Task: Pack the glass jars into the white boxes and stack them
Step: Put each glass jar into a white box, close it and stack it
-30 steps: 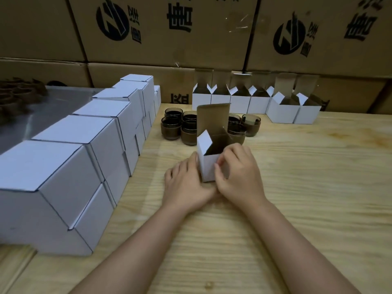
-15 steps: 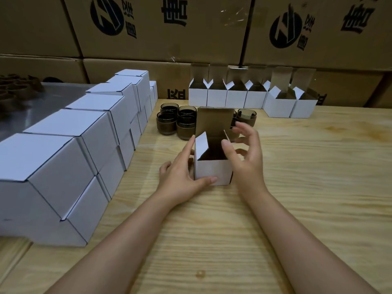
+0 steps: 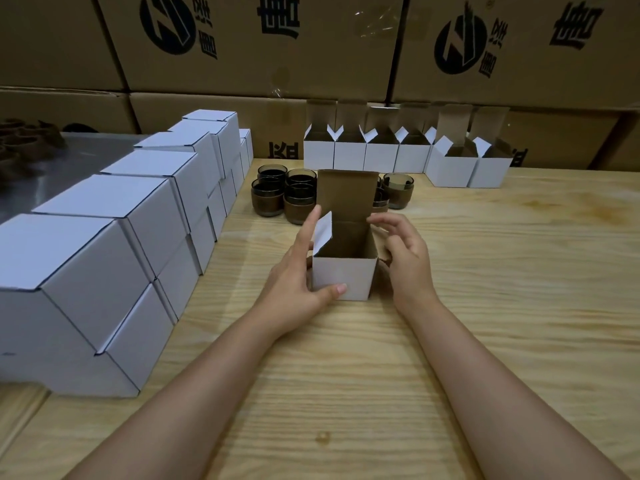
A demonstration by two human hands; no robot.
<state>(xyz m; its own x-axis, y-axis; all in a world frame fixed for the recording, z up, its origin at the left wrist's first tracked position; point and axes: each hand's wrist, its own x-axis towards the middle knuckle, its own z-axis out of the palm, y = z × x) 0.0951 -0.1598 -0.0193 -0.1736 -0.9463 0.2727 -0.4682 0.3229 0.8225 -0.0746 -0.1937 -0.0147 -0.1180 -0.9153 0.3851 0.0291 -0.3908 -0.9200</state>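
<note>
One small white box (image 3: 343, 278) of smooth card stands upright at the centre of the frame. It is square-cornered, with a raw brown inside and nothing visible in it. Its tall brown lid flap stands up at the back and a white side flap sticks up on the left. The left hand (image 3: 294, 282) grips the box at its lower left corner, with the thumb lying across the white front face, the other fingers down the left wall and the forefinger pointing straight up beside the side flap. The right hand (image 3: 407, 258) sits just right of the box, released, its fingers loosely bent toward the top right edge; whether the tips touch the card cannot be told. Just behind the box, a cluster of squat, round, smoky glass jars (image 3: 299, 199) stands on the pale, grainy wooden worktop (image 3: 502, 289), partly hidden by the lid flap. Further back, a row of open boxes (image 3: 381, 157) of the same kind stands with the lids up, touching side by side. Along the left of the frame, closed boxes (image 3: 138, 209) are stacked two high in a line running from lower left toward the upper middle. Large brown corrugated cartons (image 3: 259, 46) with black printing fill the top of the frame, and a dull grey metal surface (image 3: 69, 164) shows at upper left.
</note>
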